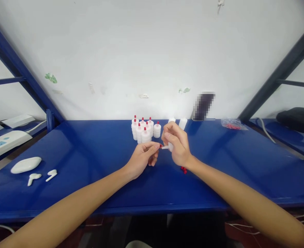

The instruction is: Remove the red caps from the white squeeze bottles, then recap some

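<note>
My left hand (143,156) is closed in a pinch on a small red cap (160,146), near the middle of the blue table (100,151). Facing it, my right hand (178,143) grips a white nozzle-tipped bottle (164,147) lying sideways, its thin tip pointing left at the cap. Tip and cap are very close; whether they touch I cannot tell. Most of the bottle is hidden by my fingers. Just behind my left hand, several white bottles with red caps (145,137) stand upright in a cluster. Loose red caps (184,170) lie below my right wrist.
Behind my right hand stand white bottles (183,123) partly hidden by it. A clear bag of red pieces (234,125) lies at the back right, and a dark phone-like slab (204,106) leans on the wall. On the left are an earbud case (26,165), two earbuds (34,178) and a power strip (8,142).
</note>
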### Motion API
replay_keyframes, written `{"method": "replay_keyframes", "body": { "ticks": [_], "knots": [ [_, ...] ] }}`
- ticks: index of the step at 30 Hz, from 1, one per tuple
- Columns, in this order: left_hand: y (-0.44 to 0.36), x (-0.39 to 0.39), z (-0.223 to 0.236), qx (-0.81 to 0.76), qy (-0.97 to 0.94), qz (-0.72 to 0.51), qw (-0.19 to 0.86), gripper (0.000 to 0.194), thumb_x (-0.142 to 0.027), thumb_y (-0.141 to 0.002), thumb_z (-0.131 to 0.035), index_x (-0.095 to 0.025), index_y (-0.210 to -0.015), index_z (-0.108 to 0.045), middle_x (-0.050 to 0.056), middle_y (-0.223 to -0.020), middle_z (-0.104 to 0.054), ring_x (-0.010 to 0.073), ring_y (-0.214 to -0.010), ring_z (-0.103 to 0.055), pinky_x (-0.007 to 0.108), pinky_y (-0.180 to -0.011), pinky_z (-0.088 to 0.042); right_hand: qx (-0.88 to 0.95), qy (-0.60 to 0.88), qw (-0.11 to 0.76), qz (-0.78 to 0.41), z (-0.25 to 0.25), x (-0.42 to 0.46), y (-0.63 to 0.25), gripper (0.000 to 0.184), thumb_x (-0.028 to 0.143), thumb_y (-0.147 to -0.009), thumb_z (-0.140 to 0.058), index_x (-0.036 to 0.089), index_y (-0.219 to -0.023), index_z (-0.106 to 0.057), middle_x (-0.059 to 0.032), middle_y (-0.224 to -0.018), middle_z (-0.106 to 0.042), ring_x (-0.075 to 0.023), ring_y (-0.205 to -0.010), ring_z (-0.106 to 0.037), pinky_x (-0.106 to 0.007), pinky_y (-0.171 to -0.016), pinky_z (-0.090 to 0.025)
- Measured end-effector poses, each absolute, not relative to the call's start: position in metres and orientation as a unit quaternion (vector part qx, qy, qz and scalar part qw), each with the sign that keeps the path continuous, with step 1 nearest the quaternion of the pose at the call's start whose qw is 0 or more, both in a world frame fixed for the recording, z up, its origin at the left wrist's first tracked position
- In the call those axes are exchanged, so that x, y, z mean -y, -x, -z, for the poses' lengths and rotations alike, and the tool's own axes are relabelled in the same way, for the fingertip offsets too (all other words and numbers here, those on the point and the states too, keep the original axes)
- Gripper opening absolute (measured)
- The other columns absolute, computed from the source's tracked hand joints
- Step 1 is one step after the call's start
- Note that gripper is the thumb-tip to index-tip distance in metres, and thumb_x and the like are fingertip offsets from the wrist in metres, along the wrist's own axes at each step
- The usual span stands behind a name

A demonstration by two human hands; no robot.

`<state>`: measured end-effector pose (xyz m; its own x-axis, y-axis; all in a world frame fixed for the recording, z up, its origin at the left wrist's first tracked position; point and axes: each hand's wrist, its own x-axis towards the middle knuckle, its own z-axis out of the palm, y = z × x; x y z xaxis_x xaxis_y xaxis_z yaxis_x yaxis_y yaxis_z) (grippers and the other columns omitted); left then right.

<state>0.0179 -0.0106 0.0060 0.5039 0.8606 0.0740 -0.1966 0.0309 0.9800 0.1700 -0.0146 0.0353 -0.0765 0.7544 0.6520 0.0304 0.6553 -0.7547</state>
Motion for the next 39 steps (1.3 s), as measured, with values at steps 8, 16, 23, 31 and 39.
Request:
{"method": "replay_keyframes", "body": {
  "ticks": [8, 16, 23, 31, 39],
  "knots": [
    [-0.013, 0.010, -0.005, -0.273, -0.605, -0.387, 0.641, 0.044, -0.053, -0.083, -0.069, -0.011, -0.072, -0.062, -0.001, -0.060, -0.058, 0.0056, -0.047, -0.052, 0.018, -0.045, -0.035, 0.723, 0.283, 0.519, -0.358, -0.032, 0.019, -0.170, 0.017, 0.037, -0.094, -0.048, 0.022, -0.086, -0.050, 0.0032, -0.066, -0.050, -0.0132, -0.053, -0.048, -0.029, -0.054, -0.039],
    [-0.011, 0.014, -0.007, -0.233, -0.629, -0.359, 0.649, 0.042, -0.049, -0.081, -0.073, -0.008, -0.074, -0.068, 0.006, -0.066, -0.068, 0.0134, -0.059, -0.066, 0.023, -0.059, -0.053, 0.794, 0.237, 0.492, -0.268, -0.034, 0.025, -0.175, 0.024, 0.036, -0.094, -0.040, 0.020, -0.086, -0.056, 0.0002, -0.068, -0.051, -0.0159, -0.062, -0.048, -0.031, -0.063, -0.040],
    [-0.016, 0.013, -0.009, -0.305, -0.609, -0.490, 0.544, 0.039, -0.048, -0.082, -0.072, -0.010, -0.083, -0.069, -0.003, -0.057, -0.055, 0.0062, -0.050, -0.052, 0.018, -0.051, -0.044, 0.872, 0.354, 0.317, -0.114, -0.056, 0.018, -0.188, 0.009, 0.022, -0.085, -0.052, 0.019, -0.093, -0.055, 0.0019, -0.071, -0.056, -0.0129, -0.059, -0.045, -0.027, -0.059, -0.034],
    [-0.017, 0.020, -0.006, -0.307, -0.616, -0.406, 0.602, 0.056, -0.051, -0.097, -0.048, -0.016, -0.141, -0.045, 0.000, -0.068, -0.066, 0.0061, -0.039, -0.045, 0.019, -0.041, -0.033, 0.795, 0.413, 0.434, -0.096, -0.065, -0.020, -0.212, 0.016, 0.031, -0.095, -0.050, 0.021, -0.103, -0.059, -0.0056, -0.103, -0.067, -0.0216, -0.092, -0.060, -0.035, -0.082, -0.044],
    [-0.013, 0.024, -0.007, -0.278, -0.703, -0.298, 0.583, 0.038, -0.043, -0.100, -0.045, -0.012, -0.092, -0.067, -0.003, -0.053, -0.054, 0.0054, -0.045, -0.037, 0.019, -0.048, -0.029, 0.715, 0.444, 0.494, -0.218, -0.036, -0.079, -0.198, 0.021, 0.043, -0.098, -0.036, 0.024, -0.107, -0.037, -0.0109, -0.118, -0.061, -0.0238, -0.111, -0.057, -0.044, -0.097, -0.041]
  ]
}}
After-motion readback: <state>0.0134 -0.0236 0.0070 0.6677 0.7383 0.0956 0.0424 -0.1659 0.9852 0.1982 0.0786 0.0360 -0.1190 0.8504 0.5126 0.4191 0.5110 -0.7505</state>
